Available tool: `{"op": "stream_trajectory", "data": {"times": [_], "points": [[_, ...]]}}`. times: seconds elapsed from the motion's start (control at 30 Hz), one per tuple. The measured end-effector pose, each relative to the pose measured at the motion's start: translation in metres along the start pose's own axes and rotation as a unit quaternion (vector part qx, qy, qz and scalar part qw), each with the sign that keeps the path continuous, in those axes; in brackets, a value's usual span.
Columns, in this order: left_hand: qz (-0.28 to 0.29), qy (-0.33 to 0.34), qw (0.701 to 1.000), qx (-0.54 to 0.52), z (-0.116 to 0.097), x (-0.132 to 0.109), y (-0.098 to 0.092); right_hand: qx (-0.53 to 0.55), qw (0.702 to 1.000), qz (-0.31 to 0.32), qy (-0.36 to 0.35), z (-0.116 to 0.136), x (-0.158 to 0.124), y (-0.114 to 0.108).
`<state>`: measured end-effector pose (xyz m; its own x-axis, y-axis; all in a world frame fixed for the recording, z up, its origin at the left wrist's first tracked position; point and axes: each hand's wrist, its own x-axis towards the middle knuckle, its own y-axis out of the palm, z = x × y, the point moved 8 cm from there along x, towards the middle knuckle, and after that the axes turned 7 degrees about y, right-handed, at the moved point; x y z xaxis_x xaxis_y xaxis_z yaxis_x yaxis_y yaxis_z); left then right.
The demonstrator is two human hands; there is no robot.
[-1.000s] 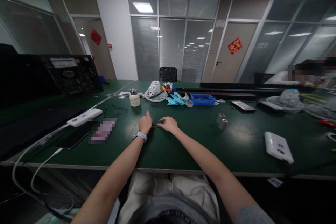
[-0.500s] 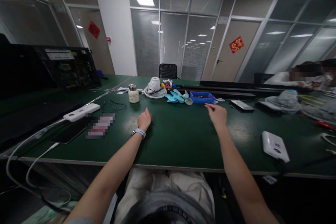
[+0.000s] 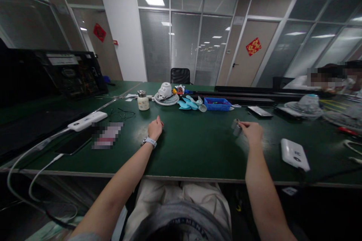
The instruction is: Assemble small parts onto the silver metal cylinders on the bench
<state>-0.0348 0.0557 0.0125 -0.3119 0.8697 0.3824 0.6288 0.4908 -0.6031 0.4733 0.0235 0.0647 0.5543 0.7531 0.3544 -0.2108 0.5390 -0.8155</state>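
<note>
My left hand [image 3: 156,128], with a watch on its wrist, rests on the green table [image 3: 195,147] in a loose fist; whether anything is inside the fingers is hidden. My right hand [image 3: 252,131] lies further right, its fingers pinched against the nearer of two small grey cylinders [image 3: 236,127] standing on the table. The second cylinder stands just behind the first, untouched.
At the back stand a small flask [image 3: 143,101], a white fan body [image 3: 166,94], light blue fan blades [image 3: 190,104] and a blue tray [image 3: 217,104]. A white power strip [image 3: 87,121] and phone [image 3: 75,143] lie left, a white device [image 3: 294,154] right. People sit far right [image 3: 328,77].
My right hand left the spot beside my left hand, swung right and forward toward the blue tray, then came back down onto the grey cylinders. My left hand's raised finger curled in.
</note>
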Motion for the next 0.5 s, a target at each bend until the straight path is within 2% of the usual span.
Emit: {"op": "stream_trajectory", "data": {"times": [0.27, 0.43, 0.5], "points": [[0.003, -0.008, 1.0, -0.003, 0.002, 0.0, 0.001, -0.036, 0.998, 0.043, 0.027, 0.001, -0.006, 0.005], [0.004, -0.002, 1.0, -0.008, -0.001, 0.0, 0.001, -0.035, 0.999, 0.004, 0.024, 0.013, 0.004, -0.007], [0.006, -0.005, 1.0, -0.007, -0.001, -0.001, 0.0, -0.062, 0.998, 0.011, 0.027, 0.021, 0.015, -0.007]]}}
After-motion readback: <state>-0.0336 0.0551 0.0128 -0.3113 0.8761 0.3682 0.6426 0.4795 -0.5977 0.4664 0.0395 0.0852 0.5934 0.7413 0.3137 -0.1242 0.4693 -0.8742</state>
